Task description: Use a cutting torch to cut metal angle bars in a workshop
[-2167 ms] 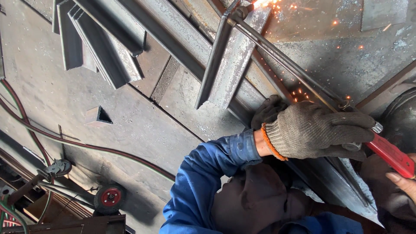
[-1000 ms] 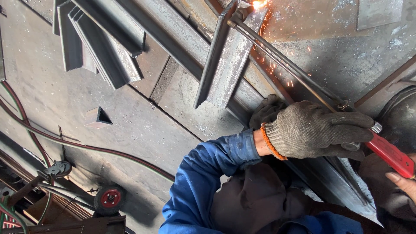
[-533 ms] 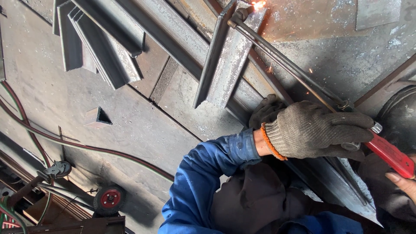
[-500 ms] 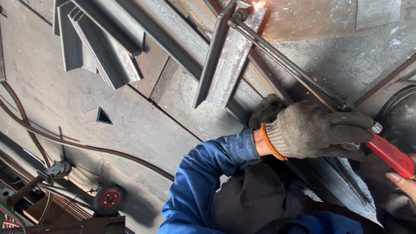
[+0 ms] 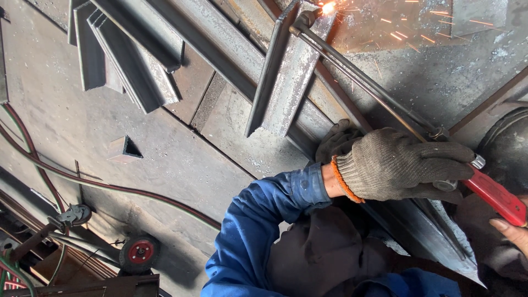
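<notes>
**Cut under way at the bar's far end**

Your left hand [image 5: 404, 165], in a knit glove, is clamped around the torch [image 5: 374, 82] where its tubes meet the red handle [image 5: 495, 198]. Your right hand [image 5: 509, 231] shows only bare fingertips under that handle at the frame's edge; you cannot tell whether it grips or merely props. The torch reaches up and away to its tip [image 5: 305, 19], which sits at the top end of the steel bar [image 5: 286, 71], lying on the plate floor [image 5: 165, 159]. Flame [image 5: 329, 7] burns there and sparks fly off to the right.

You appear to be mid-cut. The next move likely calls for a steady tip, both hands firm, and slow travel along the bar's edge.
</notes>
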